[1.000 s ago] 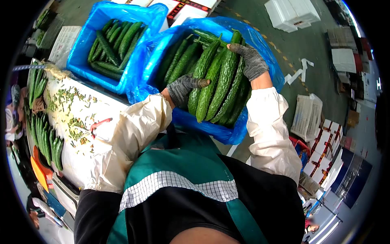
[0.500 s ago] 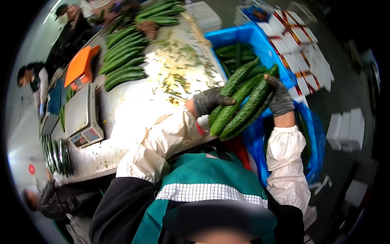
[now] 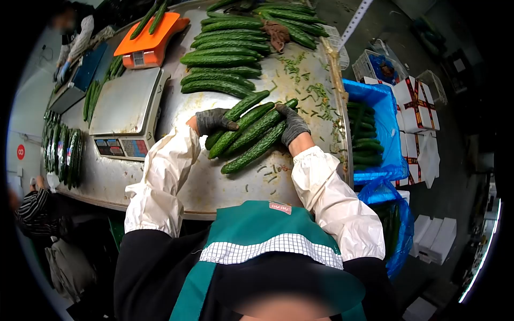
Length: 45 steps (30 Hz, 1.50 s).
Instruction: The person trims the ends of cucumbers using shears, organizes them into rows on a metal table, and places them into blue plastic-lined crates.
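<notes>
A bunch of several dark green cucumbers (image 3: pixel 256 130) is between my two gloved hands, low over the metal table (image 3: pixel 184 181). My left hand (image 3: pixel 216 121) grips the bunch at its left side, thumb over the top. At the upper right end, my right hand (image 3: pixel 292 126) closes around the cucumber tips. Whether the bunch rests on the table I cannot tell. Just beyond it lie rows of cucumbers (image 3: pixel 225 52), side by side on the tabletop.
Left of my arms stand a flat weighing scale (image 3: pixel 124 104) and an orange scale (image 3: pixel 147 43) bearing cucumbers. A blue-lined crate (image 3: pixel 393 128) of cucumbers stands off the table's right edge. A brown cloth (image 3: pixel 276 35) lies among the rows. Wrapped cucumbers (image 3: pixel 65 150) sit far left.
Both hands have carried the cucumbers left, from beside the blue-lined crate to over the table. My view has turned left with them.
</notes>
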{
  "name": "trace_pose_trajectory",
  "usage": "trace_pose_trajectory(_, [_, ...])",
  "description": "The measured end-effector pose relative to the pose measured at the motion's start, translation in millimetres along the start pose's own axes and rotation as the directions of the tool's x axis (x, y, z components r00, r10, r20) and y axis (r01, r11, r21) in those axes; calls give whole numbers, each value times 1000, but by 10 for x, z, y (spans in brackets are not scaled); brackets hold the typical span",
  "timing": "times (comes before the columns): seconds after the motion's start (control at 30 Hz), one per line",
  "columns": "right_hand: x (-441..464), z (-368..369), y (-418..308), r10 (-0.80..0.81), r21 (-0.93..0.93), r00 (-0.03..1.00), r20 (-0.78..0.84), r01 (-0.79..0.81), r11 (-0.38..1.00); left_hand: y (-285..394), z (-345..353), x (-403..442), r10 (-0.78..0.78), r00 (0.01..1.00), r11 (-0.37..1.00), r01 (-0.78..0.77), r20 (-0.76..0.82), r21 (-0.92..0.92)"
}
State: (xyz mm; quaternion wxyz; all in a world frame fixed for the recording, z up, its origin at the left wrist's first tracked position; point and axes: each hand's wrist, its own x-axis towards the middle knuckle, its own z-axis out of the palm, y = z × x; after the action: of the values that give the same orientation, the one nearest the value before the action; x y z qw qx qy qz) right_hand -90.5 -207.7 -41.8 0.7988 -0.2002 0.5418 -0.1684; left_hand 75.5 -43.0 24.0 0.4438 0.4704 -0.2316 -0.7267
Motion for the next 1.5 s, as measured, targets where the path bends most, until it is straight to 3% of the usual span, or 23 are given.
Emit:
trace_pose_trajectory(0.1, [-62, 87, 61, 47, 17, 999, -1, -47, 999, -41, -213, 92, -11, 1000, 956, 8, 9, 294])
trace_pose_trajectory(0.17, [-106, 59, 64, 87, 47, 996, 7, -87, 995, -74, -379, 229, -2, 1000, 853, 7, -11, 522])
trace_pose_trajectory(0.3, [-425, 38, -51, 223, 201, 974, 29, -224, 954, 45, -317, 266, -36, 990, 682, 126, -139, 721])
trace_pose_trajectory(0.33, [-528, 29, -75, 188, 171, 981, 54, -194, 966, 94, -241, 261, -38, 990, 686, 125, -137, 717])
trace_pose_trajectory(0.4, [-576, -22, -88, 144, 135, 981, 130, -162, 978, 157, -117, 272, -50, 965, 529, 246, -259, 813])
trace_pose_trajectory(0.43, [-599, -45, -95, 147, 135, 981, 128, -164, 977, 145, -78, 269, -53, 965, 530, 246, -259, 811])
trace_pose_trajectory(0.5, [-691, -67, -126, 99, 101, 982, 161, -116, 988, 134, -17, 252, 88, 934, 467, 269, -347, 842])
trace_pose_trajectory(0.57, [-682, -189, -150, 85, 19, 978, 191, -90, 996, 152, 36, 205, 79, 937, 457, 270, -341, 847])
trace_pose_trajectory(0.63, [-716, -359, -217, 42, -166, 986, 159, -15, 986, 67, 141, 135, 346, 867, 316, 252, -358, 915])
trace_pose_trajectory(0.67, [-839, -469, -239, -23, -139, 986, 164, 46, 989, 85, 194, 125, 239, 891, 347, 293, -386, 891])
trace_pose_trajectory(0.7, [-986, -571, -263, -26, -140, 987, 161, 49, 989, 74, 292, 90, 240, 892, 348, 289, -383, 892])
trace_pose_trajectory(0.77, [-1238, -813, -289, -258, -215, 921, 292, 327, 920, -13, 534, -5, 340, 858, 158, 351, -384, 923])
trace_pose_trajectory(0.8, [-1262, -1022, -242, -259, -217, 921, 292, 327, 920, -52, 637, -16, 298, 859, 118, 400, -417, 909])
trace_pose_trajectory(0.83, [-1168, -1281, -131, -529, -571, 800, 282, 584, 578, -124, 679, 21, 300, 860, 122, 394, -413, 911])
trace_pose_trajectory(0.87, [-1166, -1467, -30, -708, -792, 592, 385, 605, 76, -163, 762, 15, 301, 851, 58, 433, -429, 899])
trace_pose_trajectory(0.9, [-1223, -1563, 82, -708, -793, 593, 384, 605, 76, -197, 819, 15, 303, 843, -7, 469, -445, 883])
trace_pose_trajectory(0.97, [-1347, -1652, 295, -618, -855, 656, 434, 516, -53, -277, 885, 61, 308, 838, 13, 470, -451, 883])
trace_pose_trajectory(1.0, [-1428, -1640, 354, -619, -858, 657, 430, 511, -53, -278, 957, 72, 299, 828, -10, 499, -474, 866])
trace_pose_trajectory(1.07, [-1525, -1574, 454, -491, -805, 674, 552, 279, -523, -322, 1033, 155, 277, 828, -17, 511, -487, 859])
trace_pose_trajectory(1.2, [-1526, -1438, 509, -499, -878, 770, 399, 163, -450, -387, 1108, 233, 317, 793, -8, 550, -520, 835])
trace_pose_trajectory(1.33, [-1438, -1495, 550, -510, -892, 782, 359, 127, -434, -438, 939, 257, 317, 763, -24, 601, -564, 799])
trace_pose_trajectory(1.47, [-1520, -1524, 518, -506, -911, 806, 306, 93, -403, -541, 866, 184, 335, 787, -25, 557, -518, 830])
trace_pose_trajectory(1.5, [-1535, -1539, 514, -511, -919, 807, 295, 93, -383, -605, 837, 186, 402, 784, -46, 534, -473, 844])
